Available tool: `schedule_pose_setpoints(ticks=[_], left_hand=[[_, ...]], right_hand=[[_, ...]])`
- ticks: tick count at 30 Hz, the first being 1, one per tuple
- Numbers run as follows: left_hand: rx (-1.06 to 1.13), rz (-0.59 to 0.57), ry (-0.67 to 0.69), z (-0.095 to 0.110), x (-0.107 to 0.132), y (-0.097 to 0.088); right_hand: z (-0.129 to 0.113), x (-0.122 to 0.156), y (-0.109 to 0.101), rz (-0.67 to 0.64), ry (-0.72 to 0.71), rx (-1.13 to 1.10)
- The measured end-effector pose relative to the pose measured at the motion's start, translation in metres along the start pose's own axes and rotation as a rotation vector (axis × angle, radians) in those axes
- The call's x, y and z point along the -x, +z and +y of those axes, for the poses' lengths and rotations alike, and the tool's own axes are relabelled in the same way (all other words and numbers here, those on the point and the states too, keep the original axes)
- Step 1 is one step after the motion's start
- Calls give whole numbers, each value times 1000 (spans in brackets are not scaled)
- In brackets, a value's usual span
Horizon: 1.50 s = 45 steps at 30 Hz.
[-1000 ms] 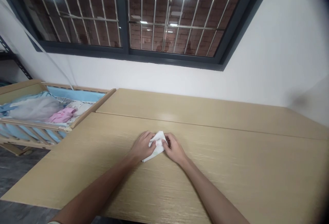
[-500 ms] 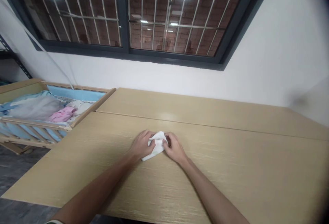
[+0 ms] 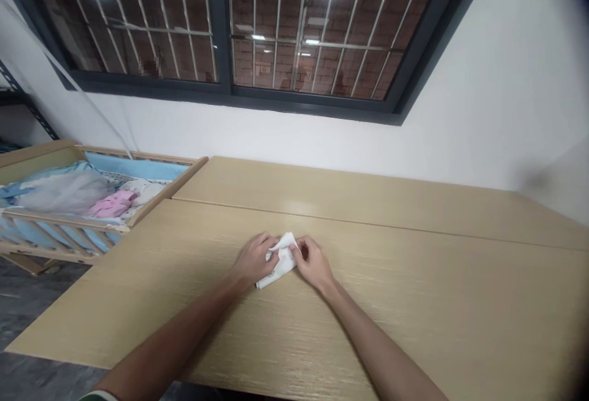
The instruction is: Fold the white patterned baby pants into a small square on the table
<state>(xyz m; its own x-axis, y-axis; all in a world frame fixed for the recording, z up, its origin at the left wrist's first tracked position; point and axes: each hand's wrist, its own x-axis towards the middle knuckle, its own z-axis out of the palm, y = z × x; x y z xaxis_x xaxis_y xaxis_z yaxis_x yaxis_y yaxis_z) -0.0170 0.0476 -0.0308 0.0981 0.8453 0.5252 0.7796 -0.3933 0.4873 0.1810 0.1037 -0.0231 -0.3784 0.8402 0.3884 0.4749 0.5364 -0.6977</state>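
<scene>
We see a small, folded white cloth [image 3: 284,261] on the wooden table [image 3: 414,303], right between our left hand [image 3: 255,259] and our right hand [image 3: 315,263]. Both hands pinch it, thumbs on top. Our other fingers seem tucked behind, but they are hard to see.

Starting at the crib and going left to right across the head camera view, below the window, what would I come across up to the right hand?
Pink cloth in the wooden crib → left hand → white cloth → right hand.
</scene>
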Motion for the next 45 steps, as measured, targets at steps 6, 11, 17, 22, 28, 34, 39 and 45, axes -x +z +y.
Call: schedule_pose_setpoints(ticks=[6,11,17,22,28,34,39,45], left_hand=[[16,-4,-2,0,2,2],[18,-3,0,-1,2,2],[23,-7,9,-3,2,4],[16,-17,18,-1,2,0],[26,-50,170,6,6,-2],[99,-11,248,9,9,-2],[190,-32,312,21,13,-7],[238,31,246,36,16,-11]], right_hand=[[-3,0,-1,50,56,-35],[-1,0,0,62,38,-15],[-1,-1,0,127,-19,7],[-9,0,-1,127,-69,63],[-16,6,1,60,-121,95],[-16,6,1,27,-98,101],[-16,3,1,-34,-63,75],[-27,7,1,-63,-83,13]])
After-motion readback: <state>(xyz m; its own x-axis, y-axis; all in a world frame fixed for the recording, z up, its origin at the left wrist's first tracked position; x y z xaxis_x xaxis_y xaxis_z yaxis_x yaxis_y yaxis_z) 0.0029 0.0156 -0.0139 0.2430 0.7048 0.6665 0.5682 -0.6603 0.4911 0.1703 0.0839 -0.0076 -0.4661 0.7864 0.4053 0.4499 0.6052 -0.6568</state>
